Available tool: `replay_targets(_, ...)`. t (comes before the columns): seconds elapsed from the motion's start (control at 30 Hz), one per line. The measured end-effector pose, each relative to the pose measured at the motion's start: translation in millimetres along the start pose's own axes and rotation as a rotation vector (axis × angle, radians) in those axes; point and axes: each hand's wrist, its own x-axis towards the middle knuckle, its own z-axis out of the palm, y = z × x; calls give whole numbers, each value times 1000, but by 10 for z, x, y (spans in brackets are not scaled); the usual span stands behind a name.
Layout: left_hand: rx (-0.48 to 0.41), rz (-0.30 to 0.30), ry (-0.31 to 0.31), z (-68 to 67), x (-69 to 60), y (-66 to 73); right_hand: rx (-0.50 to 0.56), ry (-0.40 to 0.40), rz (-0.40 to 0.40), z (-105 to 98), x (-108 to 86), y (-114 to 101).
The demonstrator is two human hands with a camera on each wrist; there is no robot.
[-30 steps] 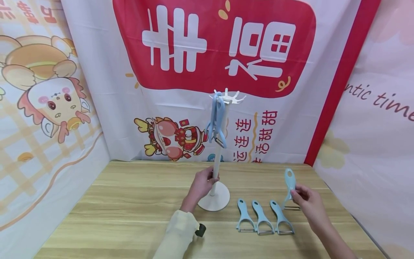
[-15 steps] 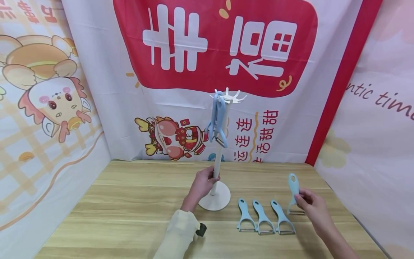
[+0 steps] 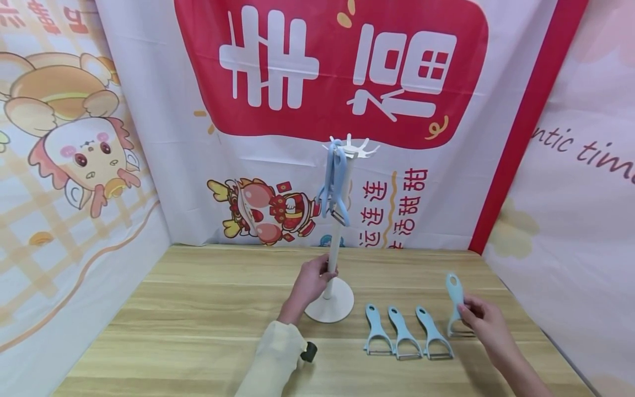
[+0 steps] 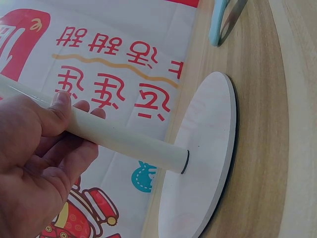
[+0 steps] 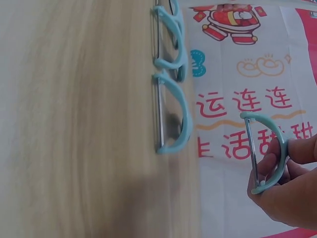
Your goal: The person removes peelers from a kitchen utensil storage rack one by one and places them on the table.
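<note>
My left hand (image 3: 308,284) grips the white pole (image 3: 334,251) of a stand just above its round base (image 3: 342,309); in the left wrist view the thumb and fingers (image 4: 81,148) wrap that pole. Light-blue peelers (image 3: 333,182) hang from hooks (image 3: 359,149) at the stand's top, overlapping. At the right, my right hand (image 3: 488,328) pinches another light-blue peeler (image 3: 454,292), handle up and blade down. The right wrist view shows this held peeler (image 5: 278,130) apart from those on the table. Three peelers (image 3: 378,333) (image 3: 404,333) (image 3: 432,333) lie in a row to its left.
A wood-grain table (image 3: 198,309) carries the stand and peelers. Behind it hangs a printed cloth (image 3: 278,149) with red and white lettering, close to the stand. More printed cloths (image 3: 64,182) (image 3: 570,220) border the left and right sides.
My right hand has moved down and a little to the right with its peeler, lower toward the table. The left hand keeps its hold on the pole.
</note>
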Motion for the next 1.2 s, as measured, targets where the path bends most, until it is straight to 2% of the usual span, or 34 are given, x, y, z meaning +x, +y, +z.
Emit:
replay_targets(0.47, 7, -6, 2, 14, 7, -18, -93, -76, 111, -68, 59, 193)
replay_targets(1.2, 5, -25, 5, 17, 7, -10, -184, -134, 102, -40, 149, 428)
